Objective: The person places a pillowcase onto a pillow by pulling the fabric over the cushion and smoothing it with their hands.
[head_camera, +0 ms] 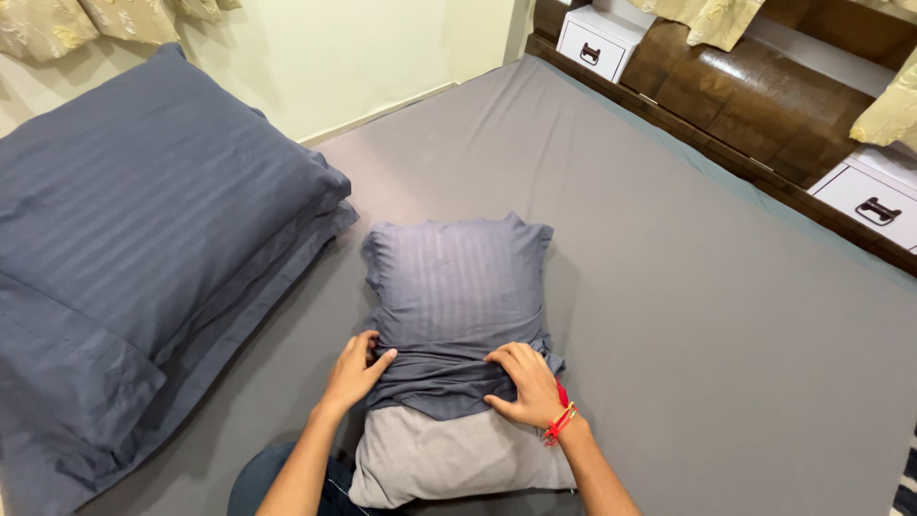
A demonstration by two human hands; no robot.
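A small pillow lies on the grey bed sheet (688, 287) in front of me. A dark blue striped pillowcase (454, 287) covers its far part, and its bare light grey end (449, 459) sticks out toward me. My left hand (353, 371) grips the bunched open edge of the pillowcase on the left side. My right hand (525, 384), with a red thread band at the wrist, presses and grips the bunched edge on the right. Both hands sit where the case meets the bare pillow.
Two large dark blue pillows (143, 229) are stacked at the left of the bed. A dark wooden headboard (755, 86) runs along the far right, with white drawer units (597, 43) beside it. Pale floral curtains (57, 24) hang at the top.
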